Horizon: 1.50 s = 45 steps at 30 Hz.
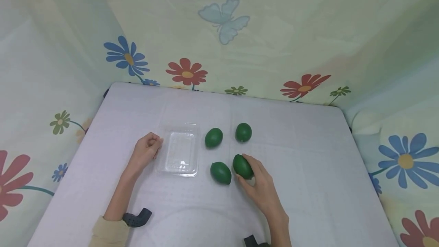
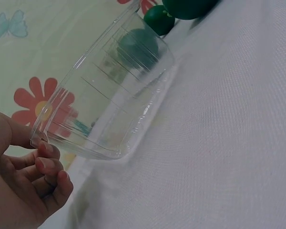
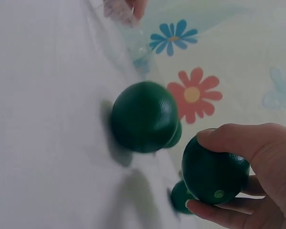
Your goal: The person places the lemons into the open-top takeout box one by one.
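The white worktop (image 1: pixel 308 155) fills the lower frame. At centre-left the left hand (image 1: pixel 145 151) pinches the clear tray (image 1: pixel 180 151) by its rim; steadying it helps. At centre, the right hand (image 1: pixel 262 186) curls around a green fruit (image 1: pixel 242 166); a firm wrap suits its roundness.

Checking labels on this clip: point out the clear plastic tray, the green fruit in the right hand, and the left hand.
clear plastic tray (image 1: pixel 180 151), head view, its floor.
held green fruit (image 1: pixel 241 165), head view, its exposed top.
left hand (image 1: pixel 146 151), head view, its back.
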Motion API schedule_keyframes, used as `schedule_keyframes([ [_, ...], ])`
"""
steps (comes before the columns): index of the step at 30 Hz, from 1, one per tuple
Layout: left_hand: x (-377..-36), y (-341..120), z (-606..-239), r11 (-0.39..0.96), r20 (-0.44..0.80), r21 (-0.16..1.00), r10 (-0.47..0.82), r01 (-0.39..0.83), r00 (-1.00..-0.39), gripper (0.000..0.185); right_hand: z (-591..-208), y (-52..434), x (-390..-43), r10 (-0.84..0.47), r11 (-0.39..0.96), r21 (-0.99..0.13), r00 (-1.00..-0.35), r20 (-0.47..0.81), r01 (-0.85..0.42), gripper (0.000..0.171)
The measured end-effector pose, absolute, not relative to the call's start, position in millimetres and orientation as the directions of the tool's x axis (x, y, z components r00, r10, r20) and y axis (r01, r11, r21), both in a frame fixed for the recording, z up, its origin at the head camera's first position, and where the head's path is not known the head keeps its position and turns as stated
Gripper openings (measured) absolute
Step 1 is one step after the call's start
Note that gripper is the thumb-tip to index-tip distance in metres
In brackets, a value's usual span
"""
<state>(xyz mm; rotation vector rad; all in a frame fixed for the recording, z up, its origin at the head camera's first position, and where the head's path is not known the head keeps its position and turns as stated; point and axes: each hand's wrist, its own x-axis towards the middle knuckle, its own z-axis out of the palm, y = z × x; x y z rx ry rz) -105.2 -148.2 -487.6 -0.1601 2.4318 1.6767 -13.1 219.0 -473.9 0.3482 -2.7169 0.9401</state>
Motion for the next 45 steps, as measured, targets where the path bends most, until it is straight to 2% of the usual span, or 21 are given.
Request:
schedule_keyframes([
  [8, -105.1, -146.7, -487.5, 0.339, -0.210, 0.921, 0.014, -0.193, -0.978, 0.025, -451.7, 195.5, -25.1, -0.326, 0.660, -0.555, -0.859, 0.395, -0.506, 0.073],
  [14, -105.6, -145.8, -487.3, 0.336, -0.202, 0.923, 0.014, -0.186, -0.979, 0.026, -443.8, 165.0, -40.4, -0.456, 0.560, -0.575, -0.801, 0.388, -0.597, 0.069],
  [19, -105.1, -144.6, -486.8, 0.351, -0.205, 0.917, 0.005, -0.190, -0.979, 0.024, -441.3, 135.4, -54.6, -0.534, 0.483, -0.651, -0.786, 0.311, -0.585, 0.064],
  [29, -104.5, -143.4, -488.8, 0.344, -0.185, 0.923, 0.007, -0.172, -0.983, 0.024, -439.9, 86.3, -81.4, -0.634, 0.613, -0.532, -0.766, 0.110, -0.584, 0.060],
  [36, -104.2, -144.5, -490.7, 0.356, -0.180, 0.920, 0.006, -0.166, -0.984, 0.025, -447.4, 63.9, -92.2, -0.657, 0.615, -0.605, -0.753, -0.039, -0.505, 0.061],
  [45, -103.4, -145.2, -488.7, 0.320, -0.208, 0.926, -0.004, -0.199, -0.978, 0.028, -454.7, 53.3, -100.1, -0.666, 0.625, -0.628, -0.737, -0.118, -0.464, 0.055],
])
